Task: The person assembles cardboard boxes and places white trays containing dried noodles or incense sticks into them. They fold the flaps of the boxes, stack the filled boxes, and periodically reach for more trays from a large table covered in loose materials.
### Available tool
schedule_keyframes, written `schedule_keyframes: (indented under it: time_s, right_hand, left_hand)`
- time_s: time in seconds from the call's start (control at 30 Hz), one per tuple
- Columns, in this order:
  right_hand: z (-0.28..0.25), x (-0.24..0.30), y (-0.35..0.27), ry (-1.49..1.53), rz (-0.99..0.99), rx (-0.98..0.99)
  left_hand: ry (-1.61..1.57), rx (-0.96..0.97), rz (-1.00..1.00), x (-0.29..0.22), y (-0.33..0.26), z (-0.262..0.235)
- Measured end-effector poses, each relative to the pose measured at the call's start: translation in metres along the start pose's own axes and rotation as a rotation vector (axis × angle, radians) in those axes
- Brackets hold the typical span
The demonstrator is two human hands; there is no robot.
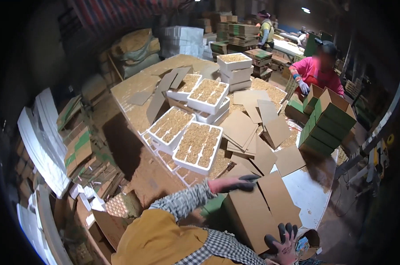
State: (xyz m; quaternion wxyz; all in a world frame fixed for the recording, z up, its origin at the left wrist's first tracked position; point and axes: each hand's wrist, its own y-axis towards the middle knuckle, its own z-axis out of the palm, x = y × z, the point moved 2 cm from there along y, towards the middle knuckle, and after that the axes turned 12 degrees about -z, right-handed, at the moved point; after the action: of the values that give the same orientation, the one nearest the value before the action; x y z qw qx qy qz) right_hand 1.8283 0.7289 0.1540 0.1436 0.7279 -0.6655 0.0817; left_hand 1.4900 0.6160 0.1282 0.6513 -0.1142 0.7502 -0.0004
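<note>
Trays (198, 148) stand on the table (136, 117) at frame centre; cardboard sheets (239, 128) lie right of them. Below these sits a carton (253, 216). Upper right, boxes (326, 126) stand before a co-worker (317, 68).

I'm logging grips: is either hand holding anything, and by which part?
The left hand is at the far end of the cardboard box, the right hand at its near end; whether either grips it cannot be told.

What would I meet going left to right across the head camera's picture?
Curved white sheets, honeycomb-patterned block, frontmost filled white tray, gloved left hand, gloved right hand, stack of green-and-brown cartons.
</note>
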Motion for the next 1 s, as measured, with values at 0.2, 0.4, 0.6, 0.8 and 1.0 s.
schedule_keyframes:
  time_s: [0.2,0.4,0.6,0.8,1.0]
  right_hand:
    - [-0.021,-0.081,-0.013,0.935,0.392,-0.870]
    - [0.033,-0.146,-0.042,1.310,0.655,-0.868]
    - [0.001,-0.094,0.047,-0.248,0.682,-0.288]
    - [-0.009,-0.094,0.085,-0.161,0.690,-0.183]
    - [0.010,-0.101,0.060,-0.657,0.449,-0.548]
  left_hand:
    - [-0.264,0.265,0.109,-0.029,-0.036,0.012]
    - [0.152,-0.200,0.049,0.034,0.012,0.046]
    - [-0.334,-0.879,-0.152,0.118,-0.041,0.014]
    - [-1.092,-0.979,-0.252,0.229,-0.061,-0.114]
    - [-1.020,-1.077,-0.087,0.160,-0.062,-0.080]
